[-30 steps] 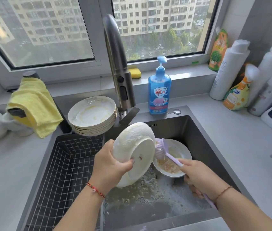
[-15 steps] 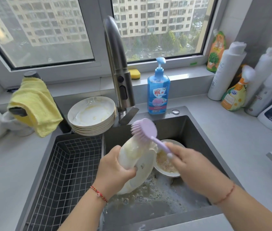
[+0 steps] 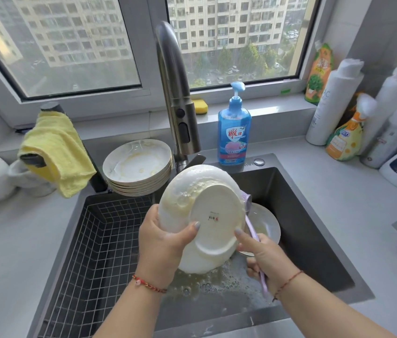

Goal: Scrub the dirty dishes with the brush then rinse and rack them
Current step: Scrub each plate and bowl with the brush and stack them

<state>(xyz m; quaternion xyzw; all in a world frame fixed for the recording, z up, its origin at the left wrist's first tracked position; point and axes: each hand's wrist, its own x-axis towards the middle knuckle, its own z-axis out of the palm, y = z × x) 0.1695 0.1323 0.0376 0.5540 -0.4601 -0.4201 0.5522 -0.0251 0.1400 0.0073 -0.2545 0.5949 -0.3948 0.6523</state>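
My left hand (image 3: 165, 242) grips the plate (image 3: 202, 215) by its rim, tilted w/ underside facing me, over the sink (image 3: 314, 228). Right hand (image 3: 263, 254) holds the brush (image 3: 253, 230) handle; its head is hidden behind the plate's right edge, long axis running up and away. Dirty bowl (image 3: 265, 223) just beyond; plate stack (image 3: 139, 167) further off, left.

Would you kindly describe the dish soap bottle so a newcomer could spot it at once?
Start at the tall steel faucet behind the sink. Just right of it, at the sink's back rim, stands the dish soap bottle. It is the only clear blue pump bottle; the others, far right, are white or orange.
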